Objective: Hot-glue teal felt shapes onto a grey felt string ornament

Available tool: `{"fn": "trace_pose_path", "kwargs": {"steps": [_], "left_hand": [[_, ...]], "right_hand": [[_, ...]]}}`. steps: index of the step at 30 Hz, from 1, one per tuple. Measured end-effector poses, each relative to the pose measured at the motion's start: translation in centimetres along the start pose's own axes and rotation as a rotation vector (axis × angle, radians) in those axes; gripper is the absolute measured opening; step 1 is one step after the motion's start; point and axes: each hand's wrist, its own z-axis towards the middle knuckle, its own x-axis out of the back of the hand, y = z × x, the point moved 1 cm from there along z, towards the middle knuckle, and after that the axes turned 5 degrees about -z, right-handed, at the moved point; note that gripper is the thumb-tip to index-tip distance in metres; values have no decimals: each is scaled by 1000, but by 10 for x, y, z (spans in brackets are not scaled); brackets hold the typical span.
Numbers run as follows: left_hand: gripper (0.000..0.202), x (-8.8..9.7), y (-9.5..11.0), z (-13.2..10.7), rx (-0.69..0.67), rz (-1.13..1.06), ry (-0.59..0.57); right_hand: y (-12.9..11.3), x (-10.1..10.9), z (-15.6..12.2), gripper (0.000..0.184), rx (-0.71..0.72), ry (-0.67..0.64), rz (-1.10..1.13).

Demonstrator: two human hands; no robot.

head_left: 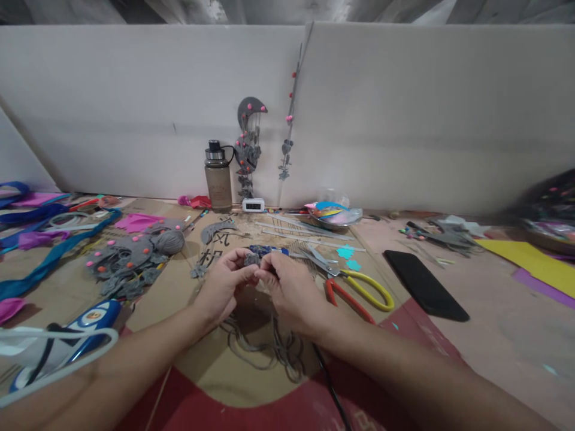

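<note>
OK so looking at your setup, the small grey piece [252, 260] sits right up at your fingertips, about 12 o'clock from the middle of your two hands, just above the worktop [498, 344]. Your left hand [222, 286] is the nearer one: its thumb and index finger look pinched closed on the piece from the 8 o'clock side. Your right hand [290, 290] comes in from 4 o'clock with its fingers curled and the tips right beside the piece, but I honestly can't tell if they've got hold of its edge or a strand, or how wide the gap between them is. Long axis? No clue, too small and too covered by your fingers. What matters is that tiny meeting spot: left fingertips on it, right ones just next to it. Loops of grey cord [282, 346] lie at 6 o'clock below your hands, and I can't see whether they join the piece. Your scissors [332, 272] are near your right hand at 3 o'clock, with the pom-pom pile [139, 251] over at 10.
</note>
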Motion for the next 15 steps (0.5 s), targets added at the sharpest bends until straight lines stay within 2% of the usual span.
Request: {"fn": "trace_pose_path", "kwargs": {"steps": [5, 11, 15], "left_hand": [[30, 4, 0, 9, 9, -125, 35], [35, 5, -1, 10, 42, -104, 113], [30, 6, -1, 9, 5, -90, 102]], "right_hand": [[-2, -2, -4, 14, 117, -37, 127], [-15, -9, -15, 14, 410, -166, 170], [-10, -7, -16, 21, 380, -123, 53]]}}
